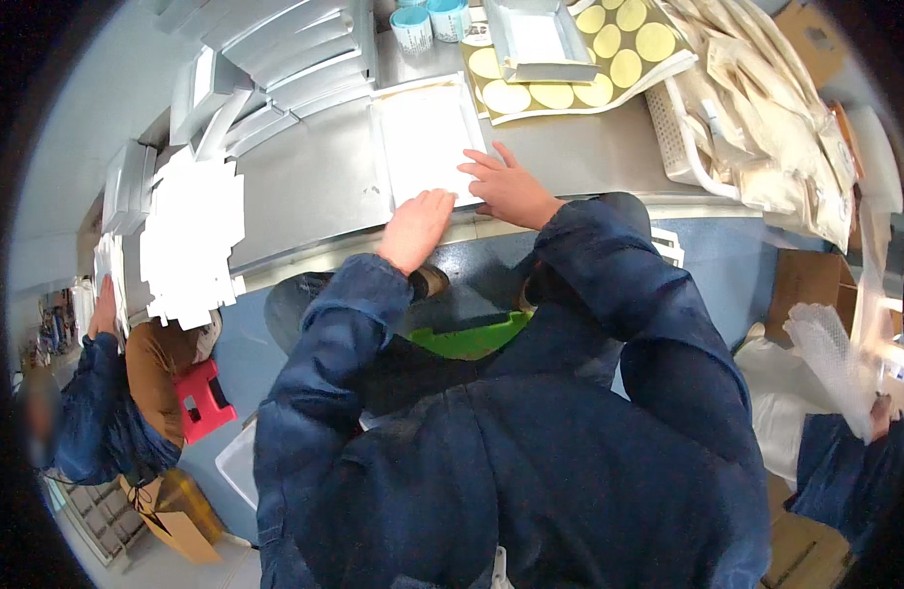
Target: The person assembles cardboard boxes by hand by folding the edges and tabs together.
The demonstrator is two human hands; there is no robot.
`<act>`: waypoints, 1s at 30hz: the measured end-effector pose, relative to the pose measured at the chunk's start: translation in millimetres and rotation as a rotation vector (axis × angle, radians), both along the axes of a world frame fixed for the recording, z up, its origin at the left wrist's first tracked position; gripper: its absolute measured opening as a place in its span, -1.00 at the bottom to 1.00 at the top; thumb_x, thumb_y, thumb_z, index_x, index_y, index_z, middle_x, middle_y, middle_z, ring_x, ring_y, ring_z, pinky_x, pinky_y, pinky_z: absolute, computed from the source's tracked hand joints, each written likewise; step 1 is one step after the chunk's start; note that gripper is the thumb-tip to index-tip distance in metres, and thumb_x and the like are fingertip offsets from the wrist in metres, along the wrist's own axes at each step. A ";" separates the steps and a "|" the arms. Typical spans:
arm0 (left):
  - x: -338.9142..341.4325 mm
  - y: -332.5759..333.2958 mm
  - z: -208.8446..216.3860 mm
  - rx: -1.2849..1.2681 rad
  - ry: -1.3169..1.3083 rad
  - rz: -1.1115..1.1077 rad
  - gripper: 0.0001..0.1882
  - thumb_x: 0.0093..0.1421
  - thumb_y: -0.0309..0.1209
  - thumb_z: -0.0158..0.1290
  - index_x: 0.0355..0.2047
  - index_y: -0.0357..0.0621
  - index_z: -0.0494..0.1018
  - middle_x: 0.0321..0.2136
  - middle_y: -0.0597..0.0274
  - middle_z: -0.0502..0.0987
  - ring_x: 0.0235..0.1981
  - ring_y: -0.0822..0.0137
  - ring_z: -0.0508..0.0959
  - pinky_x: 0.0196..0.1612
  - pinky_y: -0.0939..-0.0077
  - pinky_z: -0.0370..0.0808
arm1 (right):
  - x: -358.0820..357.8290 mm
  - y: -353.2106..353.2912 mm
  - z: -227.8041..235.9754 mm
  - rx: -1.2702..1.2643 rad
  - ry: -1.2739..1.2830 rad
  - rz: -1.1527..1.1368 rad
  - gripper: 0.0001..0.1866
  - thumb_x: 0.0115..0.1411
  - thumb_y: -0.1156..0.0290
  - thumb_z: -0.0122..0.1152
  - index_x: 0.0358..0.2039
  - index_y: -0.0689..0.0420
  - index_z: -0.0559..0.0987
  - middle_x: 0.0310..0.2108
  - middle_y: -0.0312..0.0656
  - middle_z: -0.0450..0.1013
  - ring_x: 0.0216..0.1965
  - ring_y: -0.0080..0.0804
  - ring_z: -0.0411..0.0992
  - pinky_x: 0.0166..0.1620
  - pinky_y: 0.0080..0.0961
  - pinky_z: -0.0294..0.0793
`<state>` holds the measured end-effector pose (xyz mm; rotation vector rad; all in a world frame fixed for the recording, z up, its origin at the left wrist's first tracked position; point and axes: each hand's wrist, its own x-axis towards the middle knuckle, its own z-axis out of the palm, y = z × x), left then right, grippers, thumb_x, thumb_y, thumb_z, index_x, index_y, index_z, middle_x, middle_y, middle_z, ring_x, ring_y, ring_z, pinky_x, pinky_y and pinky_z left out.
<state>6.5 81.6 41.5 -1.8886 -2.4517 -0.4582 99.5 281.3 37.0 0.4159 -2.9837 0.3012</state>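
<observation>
From the head view, my left hand (415, 228) and right hand (508, 187) lie flat and open on the near edge of the white tray (424, 137), clamped on nothing. The tray sits on the grey table (304, 187), its near end right at the table's lip under my fingertips. A careless pull could, I think, slide it off, since only flat palms steady it.

Garment: one dark blue work jacket (530, 461) of thin, slightly shiny fabric, creased across chest and upper arms. Long sleeves (344, 324) reach the wrists, ending in gathered cuffs (no buttons or fastenings discernible). Both hands (415, 228) bare: no gloves, rings or watch visible. No markings seen on the fabric.
</observation>
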 end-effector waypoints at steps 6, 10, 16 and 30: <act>6.4 1.6 -23.8 0.059 -0.042 0.083 -0.77 0.15 -0.41 0.05 -0.16 -0.11 0.43 -0.41 0.13 0.54 -0.33 0.12 0.57 -0.29 0.27 0.50 | 11.4 2.9 -7.9 -0.181 0.082 -0.047 -0.82 -0.01 0.34 0.32 -0.38 0.04 0.52 -0.02 -0.27 0.38 0.27 -0.33 0.13 0.33 0.00 -0.05; -3.7 5.7 -10.6 0.044 -0.191 0.061 -0.81 0.16 -0.34 0.07 -0.25 -0.13 0.50 -0.43 0.04 0.57 -0.38 0.02 0.58 -0.33 0.19 0.50 | 7.9 6.0 -15.3 -0.032 0.085 0.016 -0.89 0.06 0.36 0.22 -0.43 0.05 0.48 -0.27 -0.32 0.43 0.12 -0.38 0.29 0.33 -0.04 -0.06; -10.9 5.0 0.2 -0.085 -0.187 0.038 -0.78 0.15 -0.29 0.07 -0.27 -0.15 0.51 -0.41 0.03 0.57 -0.36 0.00 0.57 -0.32 0.16 0.50 | -6.5 -1.4 -2.4 0.100 -0.101 0.076 -0.90 0.05 0.33 0.20 -0.46 0.02 0.49 -0.43 -0.32 0.42 -0.11 -0.38 0.41 0.31 -0.04 -0.02; -32.6 -11.7 -10.7 -0.287 0.140 0.060 -0.83 0.04 -0.27 0.15 -0.34 0.04 0.59 -0.55 0.23 0.60 -0.38 0.27 0.62 0.26 0.13 0.13 | -22.9 1.7 -19.8 0.170 -0.082 0.072 -0.91 -0.01 0.31 0.15 -0.55 -0.03 0.58 -0.52 -0.25 0.48 -0.27 -0.29 0.47 0.13 0.14 0.12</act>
